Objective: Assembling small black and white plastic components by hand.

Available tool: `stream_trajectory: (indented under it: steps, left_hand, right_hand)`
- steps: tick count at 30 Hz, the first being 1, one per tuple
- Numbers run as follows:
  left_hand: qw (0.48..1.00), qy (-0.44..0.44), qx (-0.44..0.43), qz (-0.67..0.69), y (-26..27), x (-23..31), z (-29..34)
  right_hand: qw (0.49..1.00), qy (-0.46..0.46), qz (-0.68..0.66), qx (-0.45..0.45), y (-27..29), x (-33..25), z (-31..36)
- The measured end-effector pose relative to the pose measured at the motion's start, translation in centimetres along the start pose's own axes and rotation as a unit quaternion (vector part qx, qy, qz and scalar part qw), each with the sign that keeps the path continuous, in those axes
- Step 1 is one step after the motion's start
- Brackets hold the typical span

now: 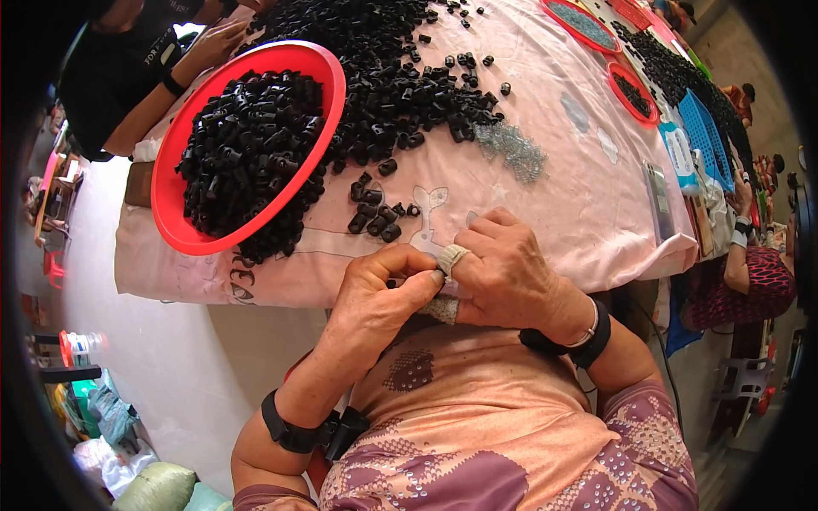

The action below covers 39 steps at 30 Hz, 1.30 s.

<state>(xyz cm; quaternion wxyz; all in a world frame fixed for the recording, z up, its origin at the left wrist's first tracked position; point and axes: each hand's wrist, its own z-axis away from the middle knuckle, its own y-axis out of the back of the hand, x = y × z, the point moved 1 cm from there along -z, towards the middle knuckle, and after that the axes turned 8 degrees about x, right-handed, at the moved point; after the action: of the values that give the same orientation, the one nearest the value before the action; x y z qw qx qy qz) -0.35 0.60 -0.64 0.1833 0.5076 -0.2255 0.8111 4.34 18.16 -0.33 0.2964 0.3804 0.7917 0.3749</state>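
Observation:
Both of my hands meet at the near edge of the cloth-covered table, close to my body. With thumb and fingers pinched, my left hand [383, 285] holds a small black plastic piece [393, 283], mostly covered by the fingers. Curled up against the left fingertips is my right hand [507, 268], a pale wrap [451, 258] round one finger. What its fingertips grip is hidden. Just beyond my hands lies a little group of black barrel-shaped plastic pieces [375, 213]. Farther off, a patch of tiny silvery pieces [515, 152], which look like springs, rests on the cloth.
At the left, a tilted red basin [334, 111] brims with black pieces, beside a large heap [366, 68] of them. A co-worker's hand [217, 43] is at the far left. Red trays [652, 111] and a blue basket [707, 140] stand right; another person's arm [740, 230] shows there.

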Motion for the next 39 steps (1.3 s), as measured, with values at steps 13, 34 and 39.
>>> stream_trajectory:
  steps: [13, 34, 39]
  left_hand:
    - [0.999, -0.021, -0.016, 0.036, -0.3, -0.4, 0.0]
    - [0.987, 0.057, -0.031, 0.150, 0.2, -1.2, -0.3]
    - [0.985, 0.069, -0.033, 0.158, 0.3, -1.1, -0.2]
  right_hand:
    - [1.000, -0.012, 0.005, 0.027, 0.7, 0.3, -0.4]
    - [0.999, 0.001, -0.036, 0.040, 0.0, 0.6, 0.0]
    - [0.999, 0.001, -0.026, 0.031, -0.3, 0.5, 0.2]
